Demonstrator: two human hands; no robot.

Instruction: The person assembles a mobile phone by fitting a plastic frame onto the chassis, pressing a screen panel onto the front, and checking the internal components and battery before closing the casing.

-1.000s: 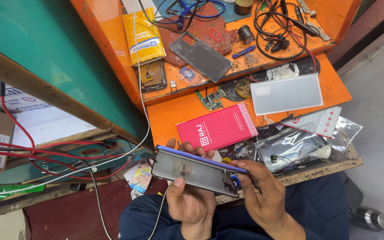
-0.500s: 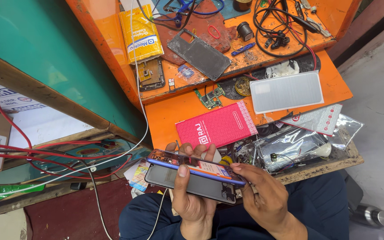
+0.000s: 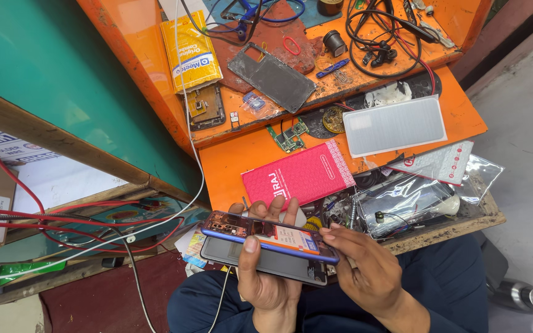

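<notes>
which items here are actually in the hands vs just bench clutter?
In hand:
- left hand and right hand grip the opened phone body
- grey back panel beneath it

Lying about:
- pink box
- white panel
- grey phone cover
- yellow packet
- green circuit board
- black cables

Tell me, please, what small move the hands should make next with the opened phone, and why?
Probably lift the phone frame a little further off the back panel. The left hand grips both parts, its thumb on the frame's near edge, and the right hand pinches the right end, where the two already gape apart.
</notes>
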